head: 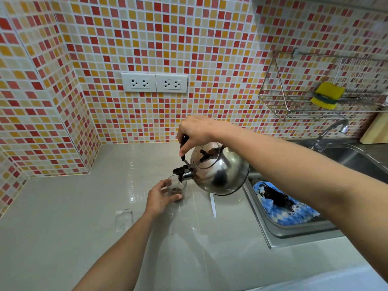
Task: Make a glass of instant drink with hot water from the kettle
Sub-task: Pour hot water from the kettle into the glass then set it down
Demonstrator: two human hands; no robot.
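Note:
A shiny steel kettle (222, 173) hangs tilted to the left above the grey counter (63, 217), its black spout directly over a small clear glass (178, 189). Dark brown liquid or powder sits in the bottom of the glass. My right hand (197, 133) grips the kettle's black handle from above. My left hand (158, 198) wraps the left side of the glass, which stands on the counter. Part of the glass is hidden by my fingers.
An empty clear sachet (124, 219) and a white strip (213, 204) lie on the counter. A steel sink (294, 234) with a blue cloth (281, 204) and a tap (329, 131) lies to the right. Wall sockets (154, 82) and a wire rack (315, 95) holding a sponge (327, 95) are on the tiled wall.

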